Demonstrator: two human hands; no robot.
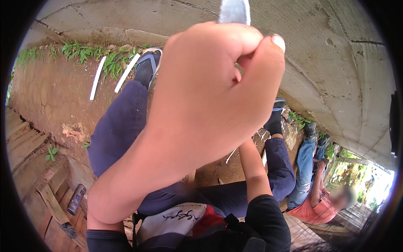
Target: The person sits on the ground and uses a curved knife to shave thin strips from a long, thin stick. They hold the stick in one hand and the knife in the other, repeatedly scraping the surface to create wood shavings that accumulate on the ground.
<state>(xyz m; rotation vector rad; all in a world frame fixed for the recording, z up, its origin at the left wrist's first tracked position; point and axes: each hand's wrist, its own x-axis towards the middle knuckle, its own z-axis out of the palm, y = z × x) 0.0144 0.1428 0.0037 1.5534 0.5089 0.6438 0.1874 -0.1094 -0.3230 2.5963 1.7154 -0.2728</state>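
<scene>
My left hand (214,80) is raised close in front of me and fills the middle of the view, its back toward me. Its fingers are curled into a fist, with the thumb (273,52) pressed along the side. From the top of the fist sticks out a flat pale grey piece (234,11) with a rounded outline; its lower part is hidden, and I cannot make out what kind of thing it is. My right forearm (253,170) runs up behind the left hand, which covers my right hand completely.
Two white strips (98,78) lie on the dirt by my sandaled foot (147,65). A concrete slope (327,54) rises ahead. At right sits a person in an orange shirt (315,208). Wooden boards (52,206) and a dark can (76,198) are at lower left.
</scene>
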